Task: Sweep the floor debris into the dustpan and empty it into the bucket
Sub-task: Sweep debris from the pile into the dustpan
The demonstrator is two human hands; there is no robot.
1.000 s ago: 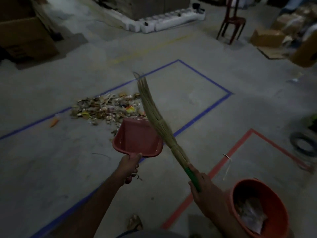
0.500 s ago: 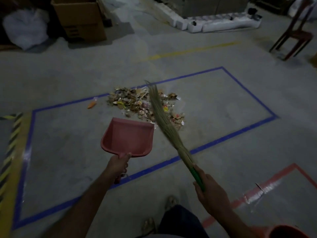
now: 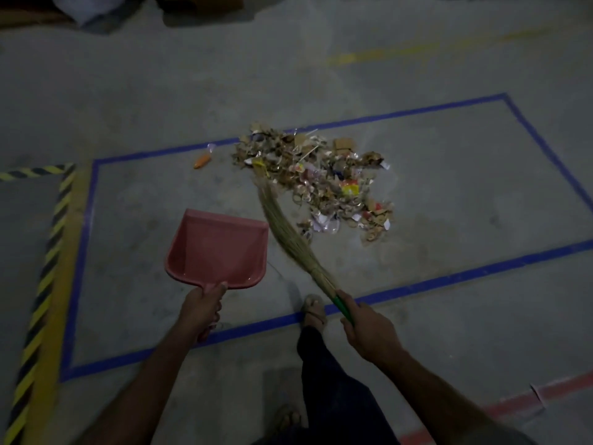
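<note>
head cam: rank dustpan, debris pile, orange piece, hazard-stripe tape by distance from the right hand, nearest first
From the right hand:
1. dustpan, just to its left, held in the left hand.
2. debris pile, ahead, inside the blue outline.
3. orange piece, ahead-left of the pile.
4. hazard-stripe tape, far left.

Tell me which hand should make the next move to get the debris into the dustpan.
Right. The right hand grips the broom, whose tip already reaches the debris pile. The left hand only holds the empty dustpan, short of the pile.
</note>
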